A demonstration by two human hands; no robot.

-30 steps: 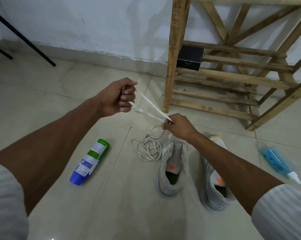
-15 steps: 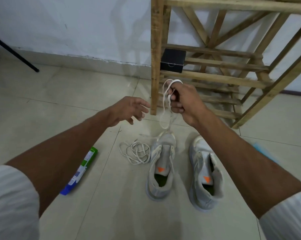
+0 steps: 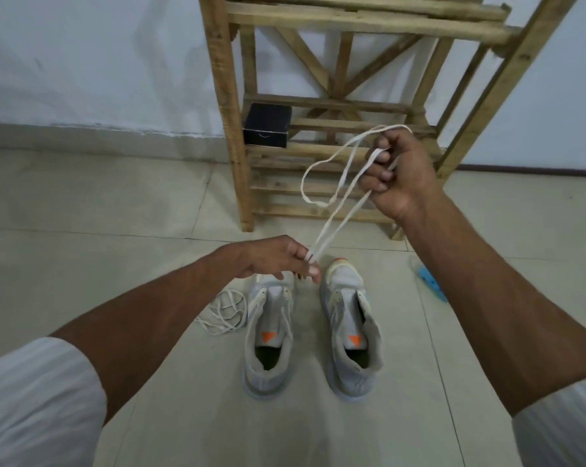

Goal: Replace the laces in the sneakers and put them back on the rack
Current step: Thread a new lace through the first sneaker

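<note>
Head view. Right hand (image 3: 399,176) is raised in front of the wooden rack (image 3: 231,129), fingers (image 3: 381,175) curled tight round a white lace (image 3: 317,249). A slack loop of it hangs left of that fist. Two strands run down and left to the left hand (image 3: 271,257), where thumb and fingertips pinch them together. The left hand is just above the toes of the pair.

Left sneaker (image 3: 269,338) and right sneaker (image 3: 350,332) stand side by side on the tiled floor (image 3: 116,230), toes toward the rack, neither laced. A second lace (image 3: 226,313) lies coiled on the floor, touching the left sneaker's outer side.

A black box (image 3: 267,124) sits on a lower rack shelf. A blue object (image 3: 431,286) is on the floor right of the pair, partly hidden by the right forearm.
</note>
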